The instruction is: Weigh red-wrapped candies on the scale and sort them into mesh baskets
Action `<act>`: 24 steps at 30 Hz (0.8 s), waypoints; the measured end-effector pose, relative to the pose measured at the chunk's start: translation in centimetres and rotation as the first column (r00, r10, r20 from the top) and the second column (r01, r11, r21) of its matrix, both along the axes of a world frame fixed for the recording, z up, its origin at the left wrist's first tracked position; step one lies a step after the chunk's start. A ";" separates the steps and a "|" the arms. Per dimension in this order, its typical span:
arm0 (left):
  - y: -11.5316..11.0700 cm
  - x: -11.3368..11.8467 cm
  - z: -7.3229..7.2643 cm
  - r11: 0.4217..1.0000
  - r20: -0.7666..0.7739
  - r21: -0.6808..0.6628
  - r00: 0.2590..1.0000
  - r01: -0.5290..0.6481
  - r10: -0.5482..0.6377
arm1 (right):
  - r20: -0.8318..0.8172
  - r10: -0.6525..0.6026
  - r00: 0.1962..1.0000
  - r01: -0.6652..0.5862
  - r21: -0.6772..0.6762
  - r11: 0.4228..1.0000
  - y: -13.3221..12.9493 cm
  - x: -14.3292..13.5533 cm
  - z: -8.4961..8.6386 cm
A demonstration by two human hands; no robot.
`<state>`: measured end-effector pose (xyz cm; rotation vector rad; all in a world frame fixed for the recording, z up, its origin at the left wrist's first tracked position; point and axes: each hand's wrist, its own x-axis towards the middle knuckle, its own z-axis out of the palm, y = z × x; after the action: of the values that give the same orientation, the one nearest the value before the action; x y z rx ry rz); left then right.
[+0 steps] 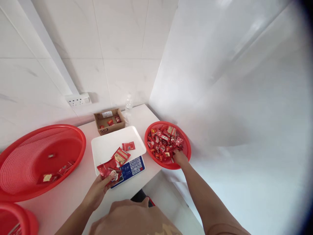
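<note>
My left hand is closed round red snack packets, held over the front edge of the scale's white tray. On that tray lie a red packet with a tan panel and a smaller red packet. Below them shows the blue keypad of the scale, partly covered by the held packets. My right hand reaches into a round red basket full of small red wrapped snacks. Its fingertips are hidden among the wrappers.
A large red mesh basket with a few packets stands at the left, another red container at the lower left. Behind the scale are a cardboard box and a clear bottle. Walls border the white table.
</note>
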<state>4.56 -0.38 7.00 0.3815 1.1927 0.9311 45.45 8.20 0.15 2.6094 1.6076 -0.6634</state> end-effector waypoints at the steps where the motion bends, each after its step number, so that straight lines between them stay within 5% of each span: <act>1: 0.0 -0.1 0.0 1.000 -0.006 -0.007 1.000 -0.005 0.005 | -0.016 0.013 1.000 -0.013 -0.011 1.000 0.0 0.2 -0.7; 6: 0.2 0.1 -0.3 1.000 -0.009 -0.017 1.000 -0.015 0.014 | -0.154 0.058 0.986 -0.054 0.028 0.998 1.0 -1.1 -2.1; 9: 0.5 0.3 -0.4 1.000 -0.002 -0.020 1.000 -0.011 0.011 | -0.356 -0.016 0.935 0.057 0.107 0.993 1.8 -1.5 -1.6; 13: 0.7 0.6 -0.4 0.999 0.017 -0.037 1.000 -0.005 0.006 | -0.606 -0.143 0.782 0.336 0.217 0.916 1.9 -1.3 -0.2; 18: 0.5 0.6 -0.5 0.997 0.013 -0.066 0.999 -0.048 0.049 | -0.837 -0.189 0.514 0.534 0.139 0.834 1.1 -3.1 1.5; 21: 0.2 0.3 -0.7 0.989 -0.005 -0.106 0.995 -0.101 0.101 | -0.916 -0.097 0.389 0.521 0.133 0.843 0.8 -6.1 2.5; 24: -0.3 0.0 -0.9 0.982 0.000 -0.141 0.991 -0.129 0.131 | -0.923 -0.011 0.386 0.379 0.147 0.914 0.7 -10.0 3.0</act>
<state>4.54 -0.68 6.11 0.1878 1.2784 0.9535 35.44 8.94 3.14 2.8275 1.6082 -2.4236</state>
